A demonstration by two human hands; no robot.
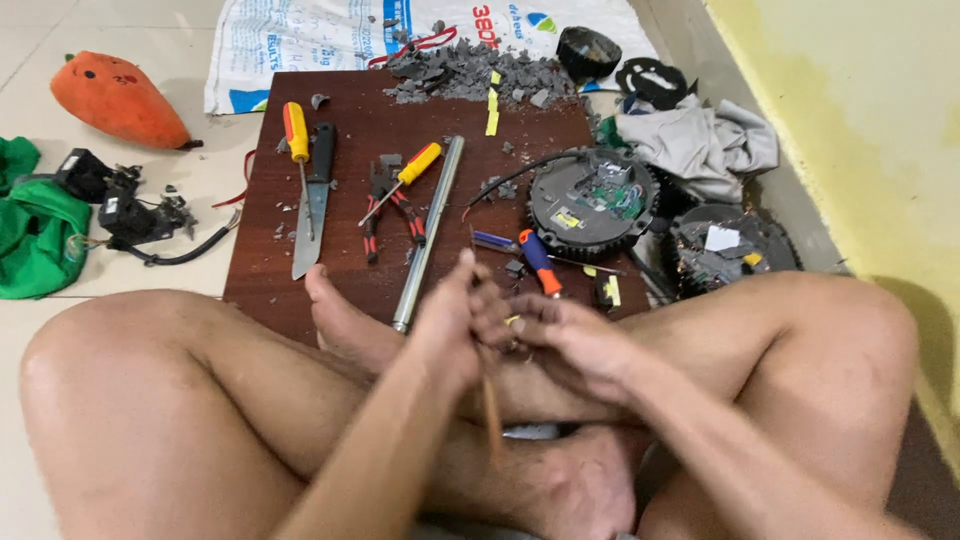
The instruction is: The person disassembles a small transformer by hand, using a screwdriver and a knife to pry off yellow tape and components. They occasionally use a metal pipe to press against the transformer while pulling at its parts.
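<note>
Both hands meet right over the crossed legs, and a thin brownish stick (492,420) hangs down from between them, blurred so I can't say what it really is. The left hand (450,325) has its grip curled shut around the stick's upper part. The right hand (565,335) has its fingers bunched together against the left, pinching something tiny I can't make out.

Just past the hands sits a dark brown board (350,150) on the floor, serving as the surface. On it lie a blue-and-orange screwdriver (538,262), a long metal rod (428,235), red-handled pliers (385,205), a yellow-handled screwdriver (400,178), a knife (315,200) and another yellow-and-red screwdriver (297,150). A round toothed motor housing (592,203) with its circuit board exposed sits on the right edge, with a little yellow label on it. A second round housing (725,250) beside it has a white sticker.

Grey rubble (470,72) is piled at the far edge, on top of a white printed sack (330,35) with blue and red lettering, cut off by the top of the picture. At left there's an orange carrot-shaped plush (115,98) and green cloth (35,235).
</note>
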